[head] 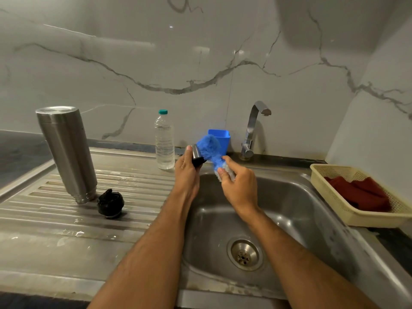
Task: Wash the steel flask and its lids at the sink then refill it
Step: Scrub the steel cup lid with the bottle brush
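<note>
marble-veined wall behind steel sink (pixel 296 210). inverted steel flask (pixel 66 152) stands far left of left hand (pixel 187 172), which grips steel-and-black lid (pixel 197 156); right hand (pixel 238 186) clamps blue bristle brush (pixel 209 148). wet lid might slip into basin.

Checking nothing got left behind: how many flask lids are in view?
2. A black lid lies on the draining board beside the upturned steel flask; a steel-and-black lid is in the left hand, being scrubbed. Others may be hidden.
</note>
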